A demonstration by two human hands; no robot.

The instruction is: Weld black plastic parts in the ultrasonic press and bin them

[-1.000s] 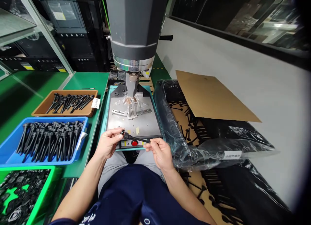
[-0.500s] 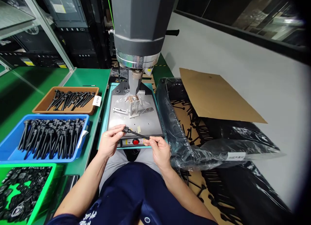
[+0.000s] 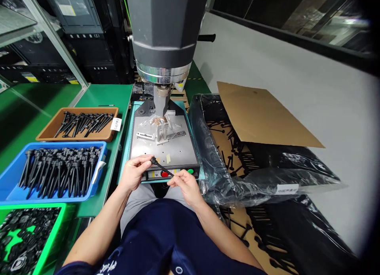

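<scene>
At the lower centre of the frame we hold a black ribbed part aslant, its thicker head pinched in our left hand, its thin end pinched in our right hand. It crosses partly over the red button; a green button shows further right. Beyond, clear film bunches around the metal fixture beneath the machine head, which blocks our view at upper centre. At left we see a brown tray, blue tray and green bin; at right, a cardboard sheet partly overhangs a plastic-lined box
</scene>
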